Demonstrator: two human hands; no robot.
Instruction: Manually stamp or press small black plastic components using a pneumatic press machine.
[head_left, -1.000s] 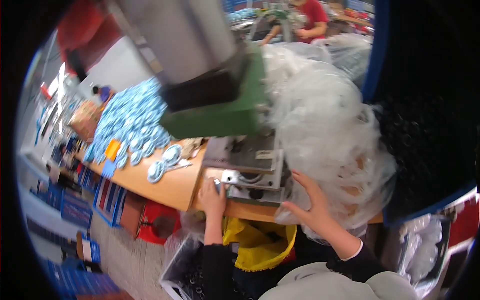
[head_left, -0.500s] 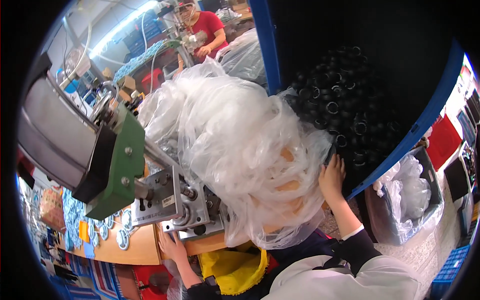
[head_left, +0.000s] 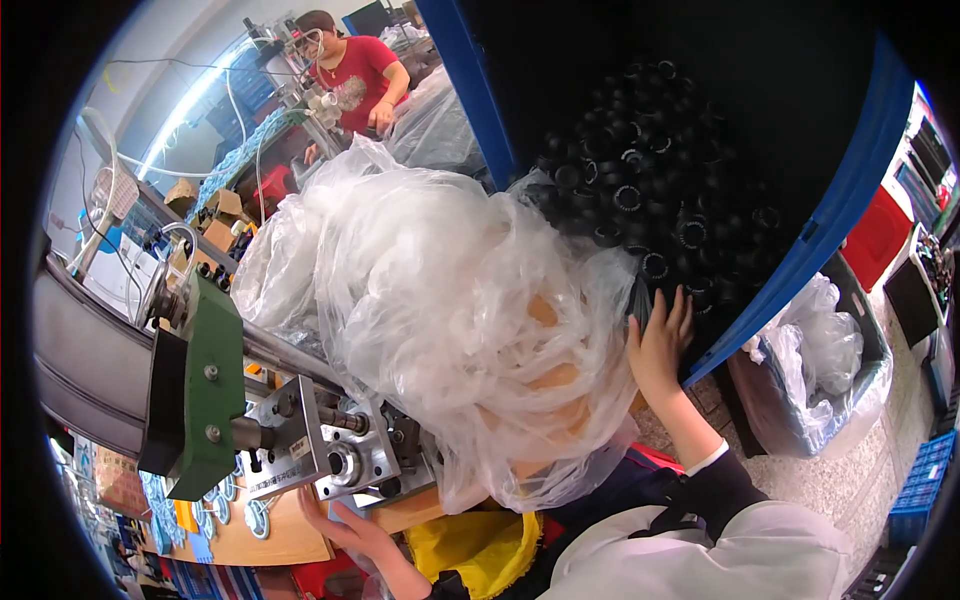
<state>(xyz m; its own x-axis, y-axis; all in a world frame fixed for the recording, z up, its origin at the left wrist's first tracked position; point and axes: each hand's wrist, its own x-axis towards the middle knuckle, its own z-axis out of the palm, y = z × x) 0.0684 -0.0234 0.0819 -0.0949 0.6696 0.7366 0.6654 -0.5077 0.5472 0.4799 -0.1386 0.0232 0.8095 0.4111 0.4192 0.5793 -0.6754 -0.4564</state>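
Note:
A large heap of crumpled clear plastic bag [head_left: 440, 270] fills the middle, with orange-tan patches showing through its lower part. My right hand [head_left: 658, 350] is at the bag's right edge, fingers stretched and spread, beside a pile of small black ring-ended parts [head_left: 690, 190] inside a big dark bin with a blue rim [head_left: 800, 240]. Below the metal die block [head_left: 350, 455] of a green-headed press [head_left: 210, 390], my left hand [head_left: 355, 535] lies at the wooden table's front edge. Its fingers are straight and the thumb stands apart; I see nothing in it.
Light-blue round parts [head_left: 257, 518] lie on the wooden table [head_left: 295, 535] at left. A yellow cloth-like container [head_left: 475, 550] hangs below the table edge. To the right stands a grey crate [head_left: 800, 425] with plastic bags. A person in red [head_left: 365, 85] works at another machine.
The view has shifted, so the press and bag appear further left. My right hand's fingers have spread wider. On my left hand, the thumb now stands away from the fingers.

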